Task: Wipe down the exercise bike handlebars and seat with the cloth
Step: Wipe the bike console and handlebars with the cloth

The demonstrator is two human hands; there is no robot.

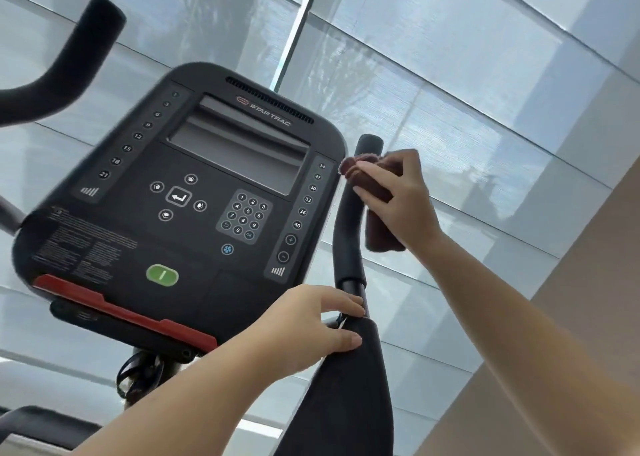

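The exercise bike's right handlebar (348, 227) is a black padded bar that rises to the right of the console. My right hand (398, 199) grips a dark brown cloth (379, 230) and presses it against the upper part of that bar, just below its rounded tip. My left hand (311, 331) rests lower down on the wide black padded section of the same handlebar (349, 386), fingers curled over its top edge. The left handlebar (74, 60) curves up at the top left, untouched. The seat is out of view.
The black console (194, 192) with screen, keypad and green button fills the middle, a red strip along its lower edge. Behind stand large windows with grey roller blinds (450, 74). A beige wall (571, 317) runs down the right side.
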